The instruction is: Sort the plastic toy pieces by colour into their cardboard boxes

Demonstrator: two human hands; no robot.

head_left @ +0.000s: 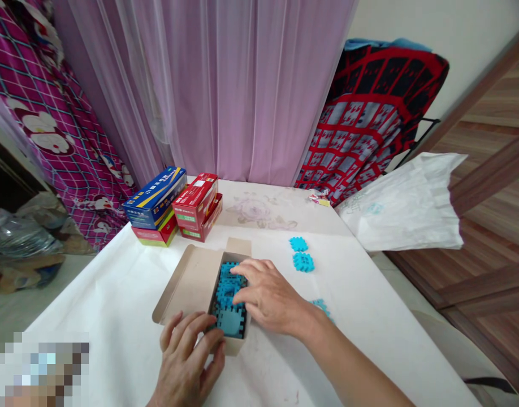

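A blue carton (158, 195) sits on a red-and-lime carton (155, 234) at the far left of a white-covered table (115, 305), beside two stacked red cartons (197, 203). Nearer the camera, a person's left hand (189, 356) rests at the near left corner of an open cardboard box (191, 282), its fingers bent and slightly apart. The box, plain grey-brown inside, stands near the table's middle, its broad, round-cornered lid folded out to the left and a small flap raised at the far end. Toothed plastic building tiles (229, 323) fill it, bright blue toward the far end and duller teal at the near end, where one lies flat, its edges notched like a square cog. The right hand (268, 297) reaches over the box's right side, thumb and forefinger apart above the tiles; whether the tips touch them is unclear. To its right lie two bright blue toothed pieces (304, 262) and, partly hidden by the forearm, a paler blue one (321, 306). A white plastic bag (412, 206) stands at the table's right edge.
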